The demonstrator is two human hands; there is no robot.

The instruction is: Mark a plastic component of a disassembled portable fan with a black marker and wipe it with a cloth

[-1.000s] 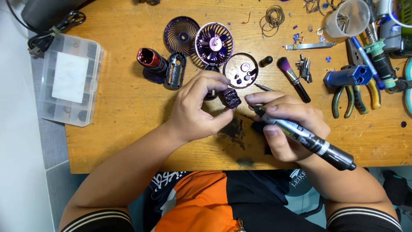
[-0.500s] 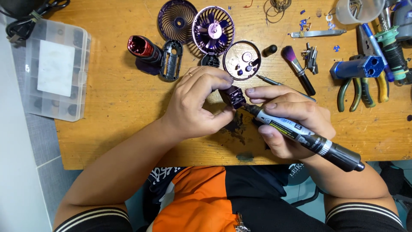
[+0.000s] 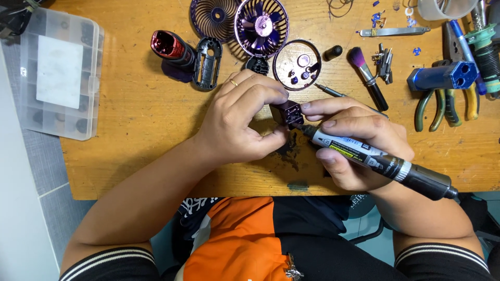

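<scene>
The left hand [image 3: 237,122] pinches a small dark block [image 3: 286,112] between thumb and curled fingers, holding it just above the table [image 3: 130,119]. The right hand [image 3: 359,140] is closed around a power screwdriver [image 3: 375,158], a black and grey pen-shaped tool with a yellow label strip, and its tip meets the block from the right. The right forefinger lies stretched along the top of the tool, its end touching the block. What the tip does inside the block is hidden by the fingers; it seems to sit in a recess.

All else is placed from the block. Just behind it lies a ring lid [image 3: 297,65] with small bits inside, and beyond that a purple fan [image 3: 261,26] beside a round grille [image 3: 214,18]. Behind and to the left stand a black frame [image 3: 207,63] and a red cylinder [image 3: 169,47], touching each other. Far left, at the table's edge, rests a clear parts box [image 3: 60,73]. To the right and behind lies a brush [image 3: 367,78] with a purple head, and further right pliers [image 3: 442,106] with green and yellow grips under a blue tool [image 3: 442,77]. Below the block, a dark stain [image 3: 289,153] marks the wood
</scene>
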